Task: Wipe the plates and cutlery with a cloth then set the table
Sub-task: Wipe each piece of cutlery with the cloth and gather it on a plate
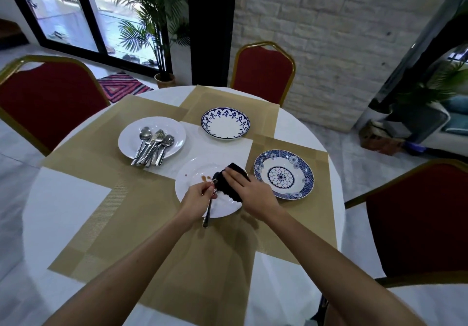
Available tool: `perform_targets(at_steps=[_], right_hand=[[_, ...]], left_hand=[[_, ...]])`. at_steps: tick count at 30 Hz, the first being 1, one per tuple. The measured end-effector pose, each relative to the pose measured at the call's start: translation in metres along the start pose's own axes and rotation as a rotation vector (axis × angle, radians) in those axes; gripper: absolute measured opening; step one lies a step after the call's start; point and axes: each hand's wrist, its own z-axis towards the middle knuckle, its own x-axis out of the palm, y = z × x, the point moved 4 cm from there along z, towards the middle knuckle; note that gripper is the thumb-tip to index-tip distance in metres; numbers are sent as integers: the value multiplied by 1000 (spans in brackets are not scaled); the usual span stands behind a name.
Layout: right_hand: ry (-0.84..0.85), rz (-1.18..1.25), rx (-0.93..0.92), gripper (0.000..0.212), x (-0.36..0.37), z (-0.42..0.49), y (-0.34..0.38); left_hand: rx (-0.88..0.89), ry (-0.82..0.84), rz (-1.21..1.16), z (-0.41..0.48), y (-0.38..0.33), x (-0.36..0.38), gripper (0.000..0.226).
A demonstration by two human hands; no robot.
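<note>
Red chairs (263, 72) — pale brick wall (342, 34)

Round worktop (65, 199), white-covered, laid with gold placemats (141, 214).
- White plate (192, 173), brown spots on it, nearest the person.
- Left hand (196, 203): grips the handle of one piece of cutlery (208, 211) above that plate.
- Right hand (253, 194): holds a dark cloth (229, 184) wrapped round the piece's head; type hidden.
- Second white plate (129, 146), left, carrying a cutlery pile (152, 146).
- Blue-rimmed plate (225, 123), far side.
- Blue patterned plate (283, 173), right.
- Red chairs (263, 72) around.
</note>
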Motion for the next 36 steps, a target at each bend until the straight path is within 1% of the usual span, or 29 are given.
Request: perform_targets(at_steps=[1, 3, 5, 7, 9, 11, 14, 15, 17, 20, 22, 24, 26, 29, 31, 33, 34, 36], right_hand=[[-2, -7, 17, 70, -1, 1, -2], [10, 1, 117, 66, -5, 3, -11], [10, 31, 208, 57, -9, 1, -24], [-51, 32, 216, 42, -12, -1, -31], [-94, 34, 205, 31, -13, -3, -34], [-83, 80, 235, 27, -14, -3, -35], [-59, 135, 331, 23, -14, -1, -40], [-64, 156, 364, 20, -13, -2, -39], [-94, 177, 398, 17, -12, -3, -35], [-177, 93, 364, 9, -11, -3, -20], [-189, 26, 304, 24, -12, -2, -6], [-211, -37, 261, 37, -9, -3, 2], [-223, -64, 204, 44, -6, -6, 8], [-184, -67, 150, 53, -2, -14, 6], [-171, 5, 197, 49, -2, -19, -4], [-167, 95, 314, 39, -6, -21, -17], [-161, 145, 382, 36, -7, -21, -24], [-197, 254, 503, 35, -11, -21, -34]], left_hand=[[-8, 8, -16, -1, -1, 0, 21], [-21, 34, -37, -2, -2, -1, 21], [-58, 98, -35, -3, -2, -5, 21], [-157, 183, -54, -4, -2, -9, 20], [-267, 249, -131, -3, -2, -14, 22], [-354, 318, -339, -1, -1, -18, 32], [-444, 386, -816, 3, -3, -20, 51], [-443, 377, -918, 4, -5, -20, 51], [-427, 319, -992, 6, -6, -14, 41], [-451, 222, -893, 5, -7, 9, 20], [-512, 135, -862, 3, -9, 23, 14], [-553, 50, -885, 4, -9, 29, 12], [-578, 12, -875, 4, -9, 29, 14], [-606, -59, -805, 10, -5, 20, 13], [-617, -137, -688, 16, 0, 6, 18], [-608, -201, -524, 18, 6, -10, 21], [-590, -191, -466, 20, 9, -15, 22], [-545, -79, -476, 18, 10, -15, 23]])
